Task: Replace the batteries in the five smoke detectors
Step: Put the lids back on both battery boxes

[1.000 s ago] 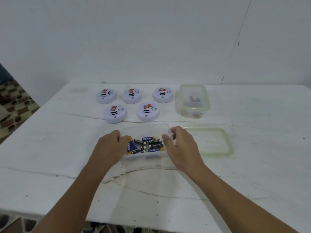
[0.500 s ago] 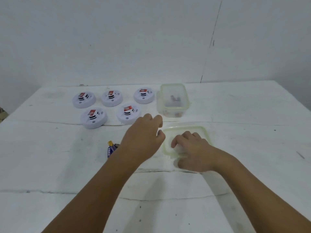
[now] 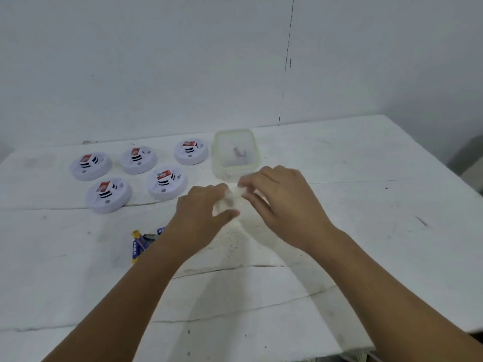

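While both my left hand [image 3: 206, 215] and right hand [image 3: 281, 202] pinch a blurred clear container [image 3: 231, 198] between curled fingers, the batteries [image 3: 142, 242] lie below-left, nearer my left, and the five smoke detectors [image 3: 167, 182] sit farther left.

A plain, sparsely furnished room, likely a makeshift work area: a bare white-painted wall [image 3: 156, 61] with a thin vertical crack [image 3: 287, 61] stands behind a scuffed, cracked white marble-like tabletop [image 3: 366, 231] pushed against it.
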